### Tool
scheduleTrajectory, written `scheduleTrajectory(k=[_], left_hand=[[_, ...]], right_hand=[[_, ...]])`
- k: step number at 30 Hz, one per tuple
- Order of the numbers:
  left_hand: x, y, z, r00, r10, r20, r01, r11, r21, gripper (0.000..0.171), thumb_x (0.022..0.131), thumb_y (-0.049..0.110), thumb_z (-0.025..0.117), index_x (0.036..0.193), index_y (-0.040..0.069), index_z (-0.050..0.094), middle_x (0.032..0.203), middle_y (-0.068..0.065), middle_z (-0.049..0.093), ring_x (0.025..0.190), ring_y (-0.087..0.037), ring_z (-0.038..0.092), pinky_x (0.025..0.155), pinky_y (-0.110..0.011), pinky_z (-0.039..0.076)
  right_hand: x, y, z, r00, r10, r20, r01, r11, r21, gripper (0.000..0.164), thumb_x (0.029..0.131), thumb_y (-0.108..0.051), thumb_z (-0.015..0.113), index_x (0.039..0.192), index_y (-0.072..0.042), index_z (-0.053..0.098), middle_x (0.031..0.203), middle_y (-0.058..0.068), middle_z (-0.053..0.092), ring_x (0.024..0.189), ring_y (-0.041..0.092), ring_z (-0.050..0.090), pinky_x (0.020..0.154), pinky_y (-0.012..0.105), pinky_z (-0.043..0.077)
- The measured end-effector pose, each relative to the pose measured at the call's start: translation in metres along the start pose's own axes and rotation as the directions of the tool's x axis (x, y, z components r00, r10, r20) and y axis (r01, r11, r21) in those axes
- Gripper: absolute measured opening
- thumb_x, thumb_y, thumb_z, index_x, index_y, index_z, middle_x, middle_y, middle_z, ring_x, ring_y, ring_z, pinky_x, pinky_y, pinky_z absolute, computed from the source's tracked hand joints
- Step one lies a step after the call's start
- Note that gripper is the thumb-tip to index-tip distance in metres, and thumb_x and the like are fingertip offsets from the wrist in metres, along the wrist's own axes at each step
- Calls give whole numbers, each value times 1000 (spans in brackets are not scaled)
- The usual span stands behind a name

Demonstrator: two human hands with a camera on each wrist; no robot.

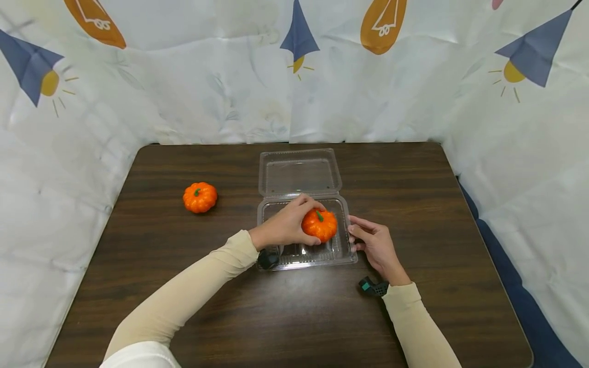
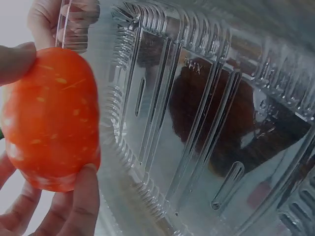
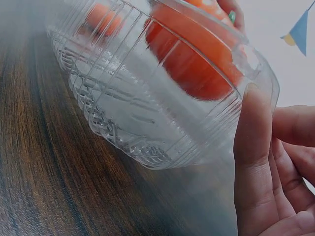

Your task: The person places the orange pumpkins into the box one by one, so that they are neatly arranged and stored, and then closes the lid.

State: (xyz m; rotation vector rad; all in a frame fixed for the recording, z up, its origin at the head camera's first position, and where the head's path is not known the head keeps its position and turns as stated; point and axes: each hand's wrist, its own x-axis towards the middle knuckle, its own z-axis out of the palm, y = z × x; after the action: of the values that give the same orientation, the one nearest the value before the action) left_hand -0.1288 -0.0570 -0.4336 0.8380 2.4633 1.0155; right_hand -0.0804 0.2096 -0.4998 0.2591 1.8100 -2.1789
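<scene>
White fabric sheeting printed with blue lamps and orange bulbs rises along the back and both sides. Within it stands the dark brown wood-grain tabletop with rounded corners. Two long cream sleeves reach over it, the left sleeve bent and the right sleeve coming from the near right.

Near the middle lies a clear plastic hinged container with ribbed walls, its transparent lid folded back on the far side. The left hand extends over the base, its grip closed around an orange, lobed toy pumpkin, thumb on the near side and fingers on the far side. The right hand has a narrow grip, pinching the container's right rim between thumb and fingers.

The held pumpkin is over the right half of the base; whether it touches the container's floor cannot be told. A second orange lobed pumpkin sits on the tabletop, well apart to the left. Smaller are the black wrist devices, one at the left wrist, one at the right. Smallest are the pumpkins' short green stems.
</scene>
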Motion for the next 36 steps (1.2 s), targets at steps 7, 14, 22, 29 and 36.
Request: scheduleTrajectory(k=[7,14,22,29,36], left_hand=[[10,-2,1,997,-14,80,11,999,38,71,78,32,88,140,15,57,134,-8,51,117,-24,57,101,-39,57],[17,-7,6,990,-52,133,50,999,15,72,77,33,90,139,16,58,134,-9,51,117,-24,58,100,-39,57],[19,-9,12,985,-65,159,64,998,13,72,78,36,90,139,17,57,139,-9,50,120,-25,58,101,-41,57],[16,-10,8,991,-60,120,63,998,-15,73,78,34,91,140,16,57,140,-11,53,124,-28,58,105,-43,55],[14,-14,0,996,-44,80,51,995,-91,73,79,27,90,142,12,56,142,-10,57,124,-27,60,106,-41,54]], right_hand=[[2,2,2,1000,-8,0,7,1000,21,53,98,-13,71,144,8,55,87,-7,75,66,7,65,55,21,59],[2,0,3,1000,-4,3,4,1000,23,54,98,-13,72,144,9,54,86,-7,74,65,7,65,55,21,59],[1,1,2,1000,5,-3,-5,1000,29,54,98,-12,72,144,9,54,86,-6,74,65,7,64,54,21,59],[1,1,4,1000,9,-10,-9,1000,24,52,98,-13,72,143,7,56,89,-7,76,66,7,64,54,20,58],[0,1,3,1000,10,-17,-9,1000,29,51,98,-13,71,143,7,56,89,-7,78,66,7,66,54,22,59]])
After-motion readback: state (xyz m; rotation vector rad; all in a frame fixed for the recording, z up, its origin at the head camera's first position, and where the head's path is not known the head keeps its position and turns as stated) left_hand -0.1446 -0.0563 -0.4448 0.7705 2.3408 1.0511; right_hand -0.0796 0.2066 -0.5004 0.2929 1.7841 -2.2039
